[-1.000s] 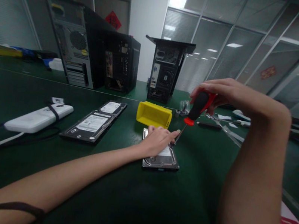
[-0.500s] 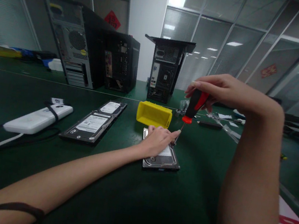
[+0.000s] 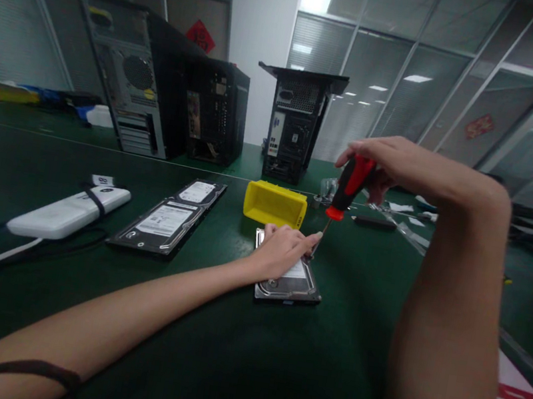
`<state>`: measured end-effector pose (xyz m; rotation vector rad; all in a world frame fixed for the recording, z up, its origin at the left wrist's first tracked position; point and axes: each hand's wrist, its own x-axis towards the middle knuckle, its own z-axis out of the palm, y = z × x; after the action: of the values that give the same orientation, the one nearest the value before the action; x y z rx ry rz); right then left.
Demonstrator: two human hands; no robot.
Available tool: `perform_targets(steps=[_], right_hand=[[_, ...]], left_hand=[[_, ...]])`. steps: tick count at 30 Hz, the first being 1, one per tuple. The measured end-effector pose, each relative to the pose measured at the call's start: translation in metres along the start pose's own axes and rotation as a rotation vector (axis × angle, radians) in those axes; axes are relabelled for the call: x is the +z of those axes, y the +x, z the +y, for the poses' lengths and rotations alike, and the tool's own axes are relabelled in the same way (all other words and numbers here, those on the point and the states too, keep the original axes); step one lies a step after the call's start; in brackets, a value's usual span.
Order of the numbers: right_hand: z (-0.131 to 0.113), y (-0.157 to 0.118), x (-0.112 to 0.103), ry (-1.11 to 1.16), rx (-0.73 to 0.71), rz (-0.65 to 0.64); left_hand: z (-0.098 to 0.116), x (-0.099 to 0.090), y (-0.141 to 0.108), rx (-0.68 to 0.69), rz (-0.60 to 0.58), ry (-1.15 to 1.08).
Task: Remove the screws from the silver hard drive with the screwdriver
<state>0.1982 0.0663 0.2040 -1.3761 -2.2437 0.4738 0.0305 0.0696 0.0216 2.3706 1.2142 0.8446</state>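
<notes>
A hard drive with a silver cover and white label lies flat on the green table. My left hand rests over it, fingers curled down onto its top and hiding much of the label. Its thumb side touches the thin shaft of a red and black screwdriver. My right hand grips the handle from above, wrist raised and bent. The screwdriver leans slightly, its tip down at the drive's right edge beside my left fingers. The screw, if any, under the tip is too small to make out.
Just behind the drive stands a yellow bin. More hard drives lie to the left, beside a white power strip with cables. Computer cases line the back. A black pen-like object and plastic bags lie right.
My right hand has shifted slightly right and turned the screwdriver handle, so more of its red side shows. My left hand and the hard drive have stayed in place.
</notes>
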Motion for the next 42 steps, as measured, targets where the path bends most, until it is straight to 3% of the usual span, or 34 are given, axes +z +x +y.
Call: perform_targets(steps=[5,13,24,29,33,37,42], right_hand=[[-0.002,-0.005,-0.003,0.081,0.006,-0.078],[0.001,0.005,0.002,-0.040,0.031,0.027],[0.002,0.007,0.002,-0.130,0.107,0.066],[-0.008,0.008,0.006,-0.405,-0.028,0.138],[-0.014,0.007,0.010,-0.444,-0.041,0.158],[-0.008,0.004,0.008,-0.302,0.035,0.084],[0.006,0.004,0.001,-0.199,-0.017,-0.042]], left_hand=[[0.001,-0.002,0.000,-0.004,-0.016,-0.012],[-0.001,0.001,0.000,0.002,0.006,-0.025],[0.000,0.001,0.001,0.010,0.019,-0.014],[0.000,0.001,0.001,0.004,0.009,-0.015],[0.000,0.001,0.001,-0.001,0.006,-0.017],[0.001,0.000,0.000,0.004,-0.011,-0.028],[0.000,-0.001,0.001,0.007,-0.014,-0.084]])
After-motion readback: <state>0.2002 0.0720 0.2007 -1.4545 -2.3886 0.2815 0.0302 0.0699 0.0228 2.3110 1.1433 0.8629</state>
